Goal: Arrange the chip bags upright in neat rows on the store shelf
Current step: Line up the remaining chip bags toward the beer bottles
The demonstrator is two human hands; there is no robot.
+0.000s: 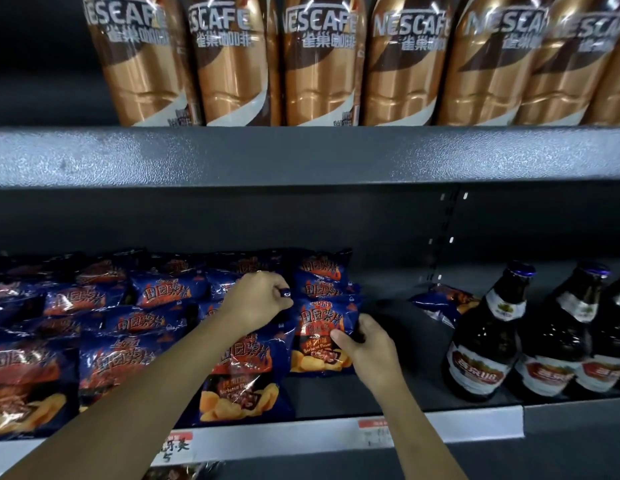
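Several dark blue chip bags with orange flame print stand in rows on the lower shelf (388, 400). My left hand (258, 299) pinches the top edge of a bag in the middle rows. My right hand (365, 348) grips the right side of the front bag (319, 332) of the rightmost row, which stands upright. Another upright bag (244, 379) stands in front of it to the left, at the shelf edge. One loose bag (443, 303) lies flat further right, behind the bottles.
Dark beer bottles (488, 341) stand at the right of the same shelf. Brown Nescafe bottles (322, 60) line the shelf above. Bare shelf floor lies between the chip rows and the beer. Price labels (374, 433) run along the front rail.
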